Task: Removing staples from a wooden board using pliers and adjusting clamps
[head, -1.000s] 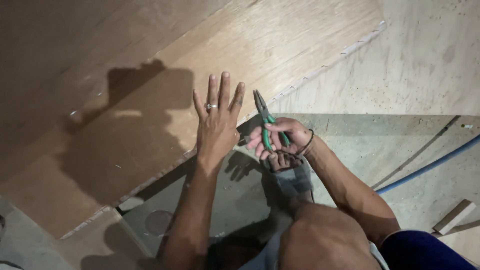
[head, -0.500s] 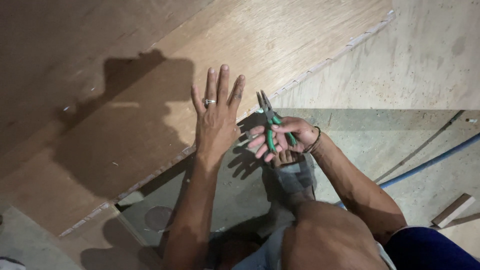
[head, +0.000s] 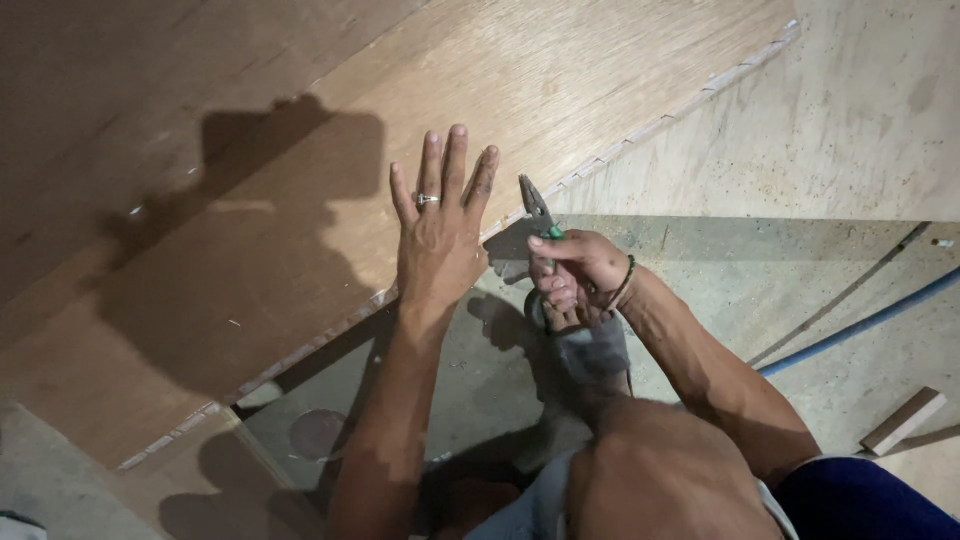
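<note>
My left hand [head: 437, 240] lies flat on the plywood [head: 300, 200], fingers spread wide and holding nothing, a ring on one finger, pressing the sheet down just beside its jagged edge [head: 620, 145]. My right hand [head: 580, 275] is curled tight around the green handles of the pliers [head: 540, 215], and their tip sits right at that edge, just right of my left fingertips. I cannot tell whether the nose is biting anything.

Judging from how the edge looks, it is toothed along its whole visible run, both above and below the pliers, so I cannot say how much is done or left.

Below the plywood lies a glass pane [head: 700, 290] on the floor, with a blue hose [head: 860, 325] and a wood offcut [head: 905, 422] farther right. No packages, labels or signs show anywhere.
</note>
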